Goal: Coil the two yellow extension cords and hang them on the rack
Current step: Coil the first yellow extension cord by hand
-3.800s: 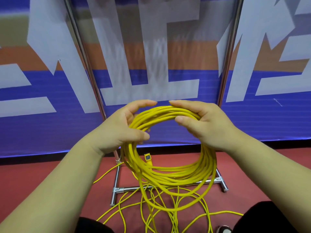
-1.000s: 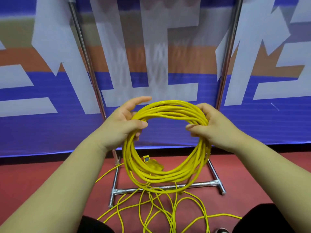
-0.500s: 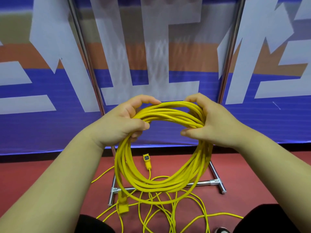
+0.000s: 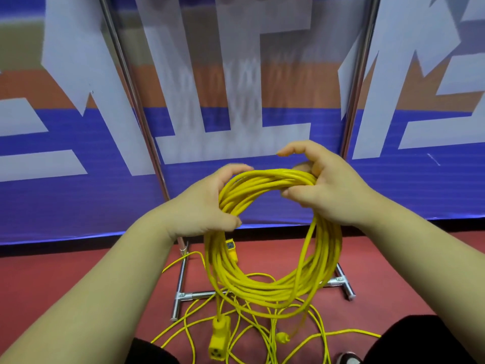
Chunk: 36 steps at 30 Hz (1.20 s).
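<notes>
A coiled yellow extension cord (image 4: pixel 265 287) hangs in front of me, held at its top by both hands. My left hand (image 4: pixel 202 206) grips the upper left of the coil, thumb across the strands. My right hand (image 4: pixel 325 185) grips the upper right, fingers curled over the bundle. A yellow socket end (image 4: pixel 219 337) dangles below the coil on a loose strand. A small yellow plug (image 4: pixel 231 249) hangs inside the loop. The second yellow cord (image 4: pixel 315 337) lies loose and tangled on the red floor. The metal rack's uprights (image 4: pixel 136 101) rise behind the coil.
The rack's base bar and feet (image 4: pixel 181 298) stand on the red floor (image 4: pixel 52 279) right under the coil. A blue, orange and white banner wall (image 4: pixel 420 193) stands close behind. My dark-clad knees (image 4: pixel 409 340) and a shoe tip (image 4: pixel 349 359) show at the bottom edge.
The socket end now hangs lower beneath the coil. My right hand has shifted up and curled tighter over the top strands. The coil has tilted slightly.
</notes>
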Each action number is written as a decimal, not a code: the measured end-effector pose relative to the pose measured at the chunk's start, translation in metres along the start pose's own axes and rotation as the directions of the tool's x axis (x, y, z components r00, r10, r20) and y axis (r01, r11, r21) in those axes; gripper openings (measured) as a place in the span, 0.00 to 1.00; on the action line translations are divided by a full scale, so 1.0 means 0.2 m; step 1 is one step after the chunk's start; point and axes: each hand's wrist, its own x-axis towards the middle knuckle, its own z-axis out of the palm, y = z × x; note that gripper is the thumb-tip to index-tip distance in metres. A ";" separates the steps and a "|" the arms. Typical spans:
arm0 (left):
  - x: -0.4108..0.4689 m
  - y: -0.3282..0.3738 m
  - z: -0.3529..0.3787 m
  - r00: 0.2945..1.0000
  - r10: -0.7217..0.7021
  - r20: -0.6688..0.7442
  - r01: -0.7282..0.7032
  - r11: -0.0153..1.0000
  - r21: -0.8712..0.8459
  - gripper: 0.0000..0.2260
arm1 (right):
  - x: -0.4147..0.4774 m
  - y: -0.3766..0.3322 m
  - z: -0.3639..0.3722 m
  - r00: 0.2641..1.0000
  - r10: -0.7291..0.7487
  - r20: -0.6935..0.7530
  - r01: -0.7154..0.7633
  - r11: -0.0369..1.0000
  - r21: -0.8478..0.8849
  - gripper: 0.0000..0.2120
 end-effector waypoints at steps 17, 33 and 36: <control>0.01 0.01 -0.04 0.995 0.033 -0.099 -0.057 0.965 -0.257 0.19 | -0.07 0.13 -0.02 0.976 0.179 0.127 -0.150 0.966 -0.209 0.27; 0.02 -0.08 -0.03 0.993 -0.008 -0.117 -0.025 0.959 -0.281 0.30 | 0.03 0.07 0.02 0.989 -0.056 -0.135 0.052 0.998 -0.029 0.27; 0.04 -0.14 0.00 0.990 -0.063 -0.129 0.038 0.981 -0.190 0.25 | 0.03 0.08 -0.01 0.981 -0.039 -0.189 0.037 0.999 -0.010 0.27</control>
